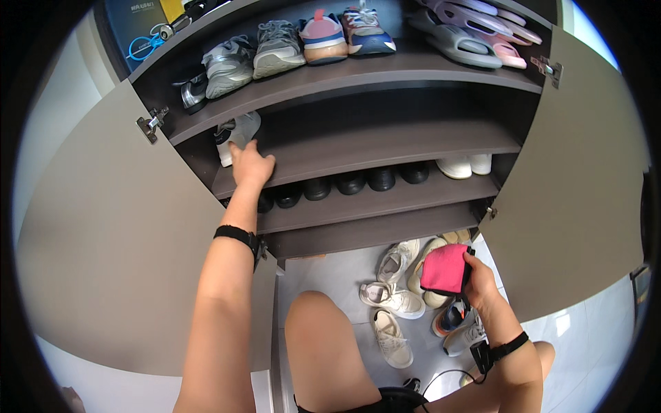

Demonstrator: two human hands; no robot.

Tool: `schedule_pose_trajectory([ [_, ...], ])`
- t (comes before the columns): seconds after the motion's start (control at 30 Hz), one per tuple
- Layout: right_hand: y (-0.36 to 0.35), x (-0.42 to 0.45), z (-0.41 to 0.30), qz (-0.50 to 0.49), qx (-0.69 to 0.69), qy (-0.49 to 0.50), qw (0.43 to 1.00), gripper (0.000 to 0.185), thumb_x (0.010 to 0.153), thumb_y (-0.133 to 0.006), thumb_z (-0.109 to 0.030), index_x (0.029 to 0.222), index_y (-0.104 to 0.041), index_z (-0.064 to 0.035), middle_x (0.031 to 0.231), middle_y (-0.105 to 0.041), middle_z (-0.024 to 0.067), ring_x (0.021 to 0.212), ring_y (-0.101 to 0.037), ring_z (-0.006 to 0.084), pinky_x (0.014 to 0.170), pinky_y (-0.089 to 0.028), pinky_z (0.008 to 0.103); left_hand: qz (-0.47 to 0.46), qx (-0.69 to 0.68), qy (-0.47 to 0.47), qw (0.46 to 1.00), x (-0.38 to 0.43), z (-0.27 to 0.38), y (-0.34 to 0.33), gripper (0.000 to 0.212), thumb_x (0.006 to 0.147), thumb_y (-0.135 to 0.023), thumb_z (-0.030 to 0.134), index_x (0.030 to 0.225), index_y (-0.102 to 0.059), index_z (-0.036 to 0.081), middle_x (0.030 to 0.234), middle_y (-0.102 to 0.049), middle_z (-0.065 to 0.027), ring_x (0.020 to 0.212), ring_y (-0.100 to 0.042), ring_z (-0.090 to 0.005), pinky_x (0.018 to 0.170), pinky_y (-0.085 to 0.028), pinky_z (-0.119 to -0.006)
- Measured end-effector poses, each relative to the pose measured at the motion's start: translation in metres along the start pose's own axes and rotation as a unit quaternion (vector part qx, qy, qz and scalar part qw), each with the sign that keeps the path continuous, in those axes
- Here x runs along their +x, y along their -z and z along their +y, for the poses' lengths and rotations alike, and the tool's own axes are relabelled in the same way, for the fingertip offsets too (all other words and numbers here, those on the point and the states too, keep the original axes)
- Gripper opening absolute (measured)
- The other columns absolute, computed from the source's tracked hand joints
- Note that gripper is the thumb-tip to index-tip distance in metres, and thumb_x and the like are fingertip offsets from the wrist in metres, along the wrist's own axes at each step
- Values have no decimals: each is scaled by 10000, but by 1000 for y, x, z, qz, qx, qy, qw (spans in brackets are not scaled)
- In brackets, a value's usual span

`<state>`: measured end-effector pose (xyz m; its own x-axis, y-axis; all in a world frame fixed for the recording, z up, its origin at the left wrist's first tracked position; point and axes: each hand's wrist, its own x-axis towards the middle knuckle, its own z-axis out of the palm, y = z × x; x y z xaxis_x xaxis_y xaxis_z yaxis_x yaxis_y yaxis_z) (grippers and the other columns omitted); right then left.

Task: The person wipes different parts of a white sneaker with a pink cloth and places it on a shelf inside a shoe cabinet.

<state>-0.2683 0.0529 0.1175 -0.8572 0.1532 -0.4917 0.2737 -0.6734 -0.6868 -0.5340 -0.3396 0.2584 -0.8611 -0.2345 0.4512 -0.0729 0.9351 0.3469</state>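
Note:
My left hand [253,164] reaches into the middle shelf of a shoe cabinet, its fingers spread and the thumb out to the right. The fingertips are at a white sneaker [240,135] with a dark heel patch, which stands at the shelf's left end; the fingers look to be touching it, not wrapped around it. In my right hand [481,281] is a folded pink cloth [445,268] with black edging, held by its right side above the shoes on the floor. Part of a beige shoe [436,299] is hidden behind the cloth.
Both cabinet doors, left [113,232] and right [583,180], stand open. Sneakers [279,49] and slippers [465,46] fill the upper shelf; black shoes [351,183] and white shoes [462,166] sit lower. Loose sneakers [392,338] lie on the tiled floor by my knee. A cable [449,372] hangs near my right wrist.

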Motion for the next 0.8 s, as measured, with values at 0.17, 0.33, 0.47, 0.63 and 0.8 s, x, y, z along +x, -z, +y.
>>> schedule_pose_trajectory([
  [0.17, 3, -17, -21, 8, -14, 63, 998, 349, 956, -460, -286, 1154, -562, -19, 1121, -626, 112, 1020, -602, 236, 921, -460, 380, -168, -141, -238, 946, -69, 71, 12, 436, 745, -648, 252, 1120, -629, 31, 1228, -548, -221, 1169, -510, -324, 972, -419, -376],
  [0.33, 35, -29, -52, 84, 32, 156, 984, 336, 948, -478, -281, 1127, -563, -10, 1089, -635, 108, 975, -619, 222, 891, -481, 363, -354, -259, -317, 841, -164, 165, 9, 370, 785, -667, 230, 1069, -641, -5, 992, -667, -161, 925, -639, -243, 819, -492, -322],
  [0.47, 68, -46, -75, 84, 46, 170, 981, 290, 908, -538, -226, 1058, -568, 21, 973, -649, 107, 851, -643, 209, 768, -530, 324, -453, -265, -308, 793, -251, 205, -50, 370, 748, -675, 298, 993, -677, 21, 938, -679, -162, 846, -657, -266, 776, -512, -341],
  [0.63, 75, -84, -89, 85, 8, 137, 987, 253, 845, -575, -158, 1019, -570, 25, 898, -633, 102, 783, -629, 206, 731, -534, 324, -565, -10, -329, 756, -346, 144, -185, 367, 772, -593, 303, 940, -675, -14, 965, -652, -229, 893, -632, -354, 790, -497, -390],
  [0.8, 92, -107, -87, 100, -13, 142, 985, 207, 856, -533, -111, 1022, -536, 13, 949, -606, 115, 837, -615, 204, 765, -527, 340, -610, 80, -140, 776, -436, 50, -255, 323, 810, -573, 210, 998, -662, -36, 1077, -621, -253, 1022, -600, -360, 867, -471, -395],
])
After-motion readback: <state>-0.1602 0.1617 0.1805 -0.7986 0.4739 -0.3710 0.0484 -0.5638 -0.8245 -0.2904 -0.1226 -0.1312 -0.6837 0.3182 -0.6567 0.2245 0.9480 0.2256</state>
